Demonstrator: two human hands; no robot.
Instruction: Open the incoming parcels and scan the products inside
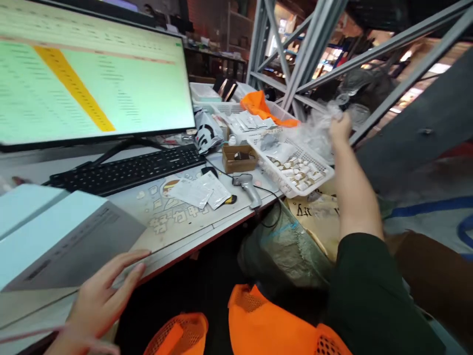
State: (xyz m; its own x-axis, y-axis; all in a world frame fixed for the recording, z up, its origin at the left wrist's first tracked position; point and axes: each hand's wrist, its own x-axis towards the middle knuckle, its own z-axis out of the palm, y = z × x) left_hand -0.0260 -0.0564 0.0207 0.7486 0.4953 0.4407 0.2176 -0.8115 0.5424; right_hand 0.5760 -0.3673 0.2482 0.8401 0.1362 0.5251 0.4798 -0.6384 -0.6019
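Observation:
My right hand (340, 127) reaches out to the far right, its fingers closed on crumpled clear plastic (320, 125), which looks like a bag. Below and left of it is a white perforated basket (273, 172) with many small white-and-tan pieces. At the near table edge, my left hand (99, 296) lies with its fingers stretched out and thumb apart, holding nothing that I can see. Just beyond its fingertips stands a large white box (88, 241) with small print on its side.
A monitor (148, 84) and black keyboard (136, 167) occupy the back left. Flat white packets (199, 190), a grey barcode scanner (248, 188) and a small brown box (240, 159) lie on the table (173, 229). Metal frame bars (306, 54) rise behind; a green sack (288, 241) sits below.

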